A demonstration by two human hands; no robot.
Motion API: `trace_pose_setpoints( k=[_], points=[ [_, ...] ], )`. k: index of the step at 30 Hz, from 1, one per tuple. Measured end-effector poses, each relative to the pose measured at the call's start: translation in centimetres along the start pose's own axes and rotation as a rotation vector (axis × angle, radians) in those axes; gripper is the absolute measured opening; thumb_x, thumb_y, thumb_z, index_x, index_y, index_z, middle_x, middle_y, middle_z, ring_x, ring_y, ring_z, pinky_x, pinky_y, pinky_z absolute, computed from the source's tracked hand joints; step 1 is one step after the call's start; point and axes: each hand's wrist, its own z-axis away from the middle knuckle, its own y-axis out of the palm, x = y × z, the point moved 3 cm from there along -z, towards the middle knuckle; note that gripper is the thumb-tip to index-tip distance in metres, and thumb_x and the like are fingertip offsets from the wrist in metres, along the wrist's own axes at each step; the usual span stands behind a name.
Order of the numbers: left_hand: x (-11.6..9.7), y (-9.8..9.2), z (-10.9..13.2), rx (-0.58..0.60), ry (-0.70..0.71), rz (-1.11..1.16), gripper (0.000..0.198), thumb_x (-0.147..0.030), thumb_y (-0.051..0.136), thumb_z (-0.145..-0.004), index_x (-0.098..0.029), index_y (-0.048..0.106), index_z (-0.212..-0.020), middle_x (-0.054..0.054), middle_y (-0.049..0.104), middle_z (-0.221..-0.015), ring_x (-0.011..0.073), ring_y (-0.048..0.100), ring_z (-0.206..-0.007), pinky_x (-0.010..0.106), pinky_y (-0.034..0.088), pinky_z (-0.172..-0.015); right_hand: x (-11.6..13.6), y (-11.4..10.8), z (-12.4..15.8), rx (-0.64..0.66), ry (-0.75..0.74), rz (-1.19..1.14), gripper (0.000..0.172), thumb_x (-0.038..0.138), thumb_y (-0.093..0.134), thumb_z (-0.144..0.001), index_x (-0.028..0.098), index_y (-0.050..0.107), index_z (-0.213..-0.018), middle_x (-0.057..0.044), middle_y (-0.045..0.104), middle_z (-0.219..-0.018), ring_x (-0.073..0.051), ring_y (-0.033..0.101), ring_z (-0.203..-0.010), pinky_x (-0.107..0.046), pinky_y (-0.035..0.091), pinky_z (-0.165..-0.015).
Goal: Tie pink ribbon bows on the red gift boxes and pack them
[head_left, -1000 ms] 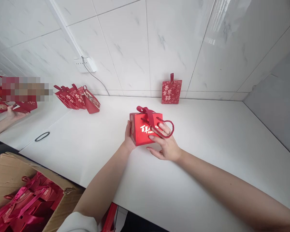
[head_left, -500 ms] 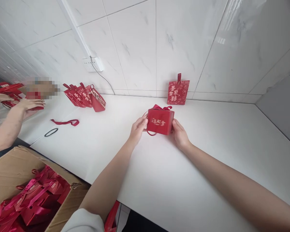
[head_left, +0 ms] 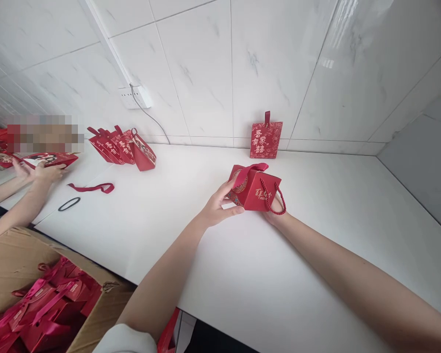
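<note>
Between my hands is a red gift box (head_left: 255, 193) with gold lettering, a round patterned side, a ribbon on top and a twisted cord handle hanging at its right. My left hand (head_left: 220, 205) grips its left side, thumb along the lower front edge. Behind the box's right side, my right hand (head_left: 277, 208) supports it; most of its fingers are hidden. The box is tilted above the white table (head_left: 191, 196). A flat red patterned bag (head_left: 266, 140) with a ribbon loop stands against the wall behind it.
Several red bags (head_left: 123, 149) stand left by the wall. A loose ribbon (head_left: 91, 188) and a black ring (head_left: 69, 204) lie on the table. A carton (head_left: 106, 289) of ribboned red boxes sits lower left. Another person's hands (head_left: 46, 171) hold a red box at far left.
The gift box has turned, bringing its patterned side and cord handle into view. My right hand has moved behind it. The other person's hands have shifted with a red box.
</note>
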Motion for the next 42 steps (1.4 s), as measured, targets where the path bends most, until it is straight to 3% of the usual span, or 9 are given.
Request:
trace_pose_setpoints(
  k=[3,6,9,14,19,26,35,39,42],
  points=[
    [0.1,0.2,-0.1,-0.084,-0.042,0.003,0.092,-0.04,0.075,-0.078,-0.044,0.021,-0.153,0.006,0.037,-0.155,0.0275,0.054,-0.123,0.045,0.047,-0.102,0.1,0.0,0.0,0.01,0.135,-0.222,0.05,0.06,0.061,-0.085,0.028,0.062,-0.123,-0.006,0.068,-0.126,-0.031,0.064,-0.114,-0.051,0.053,-0.097],
    [1.1,0.4,-0.3,-0.216,-0.098,0.085,0.108,-0.039,0.079,-0.074,-0.042,0.008,-0.154,0.009,0.028,-0.159,0.0285,0.049,-0.131,0.045,0.049,-0.102,0.0,-0.1,0.0,0.076,0.192,-0.329,0.064,0.073,0.039,-0.089,0.025,0.062,-0.126,-0.008,0.066,-0.13,-0.032,0.06,-0.122,-0.055,0.049,-0.101],
    [2.1,0.4,-0.4,-0.308,-0.139,0.137,0.108,-0.039,0.082,-0.07,-0.037,0.014,-0.154,0.011,0.028,-0.159,0.0305,0.044,-0.136,0.047,0.047,-0.103,-0.6,-0.3,0.0,0.091,0.248,-0.333,0.064,0.072,0.032,-0.092,0.028,0.061,-0.127,-0.006,0.064,-0.134,-0.029,0.059,-0.125,-0.055,0.049,-0.102],
    [2.3,1.0,-0.4,-0.192,-0.092,0.102,0.075,-0.049,0.07,-0.081,-0.03,0.039,-0.147,0.009,0.05,-0.147,0.0301,0.044,-0.137,0.051,0.032,-0.115,-1.7,-0.8,-0.3,0.035,0.313,-0.327,0.046,0.063,0.043,-0.093,0.033,0.06,-0.123,-0.002,0.067,-0.128,-0.025,0.066,-0.115,-0.05,0.054,-0.098],
    [1.6,1.6,-0.3,-0.052,-0.041,0.201,0.076,-0.064,0.046,-0.09,-0.038,0.019,-0.155,0.0,0.026,-0.162,0.0285,0.026,-0.149,0.047,0.024,-0.12,-2.3,-1.0,-0.5,-0.044,0.358,-0.341,0.029,0.047,0.052,-0.091,0.028,0.064,-0.109,-0.003,0.073,-0.113,-0.026,0.071,-0.101,-0.052,0.06,-0.088],
    [1.7,1.6,-0.3,0.015,-0.069,0.146,0.078,-0.068,0.042,-0.089,-0.043,0.009,-0.155,-0.009,0.003,-0.166,0.0284,0.009,-0.153,0.049,0.023,-0.121,-2.0,-0.9,-0.5,-0.057,0.285,-0.361,0.025,0.042,0.058,-0.089,0.028,0.066,-0.108,-0.002,0.073,-0.115,-0.027,0.068,-0.109,-0.051,0.055,-0.1],
    [1.3,1.4,-0.5,-0.13,-0.049,0.214,0.07,-0.063,0.047,-0.09,-0.037,0.029,-0.153,-0.001,0.025,-0.163,0.0307,0.027,-0.148,0.049,0.028,-0.119,-0.4,-0.3,-0.2,-0.019,0.241,-0.33,0.04,0.052,0.054,-0.089,0.026,0.065,-0.117,-0.005,0.071,-0.121,-0.03,0.065,-0.115,-0.054,0.054,-0.098],
    [1.2,1.1,-0.5,-0.127,-0.07,0.24,0.074,-0.05,0.066,-0.083,-0.033,0.037,-0.148,0.007,0.036,-0.157,0.0323,0.051,-0.13,0.048,0.046,-0.106,0.1,0.1,0.1,0.01,0.298,-0.264,0.042,0.056,0.05,-0.09,0.025,0.065,-0.114,-0.006,0.073,-0.115,-0.031,0.067,-0.111,-0.055,0.054,-0.097],
    [1.2,0.8,-0.5,-0.187,-0.113,0.252,0.087,-0.044,0.075,-0.076,-0.036,0.029,-0.15,0.01,0.043,-0.149,0.0304,0.062,-0.115,0.046,0.054,-0.094,0.0,0.2,0.0,0.011,0.26,-0.245,0.039,0.053,0.053,-0.09,0.026,0.065,-0.114,-0.005,0.072,-0.118,-0.03,0.065,-0.114,-0.053,0.054,-0.097]
  ],
)
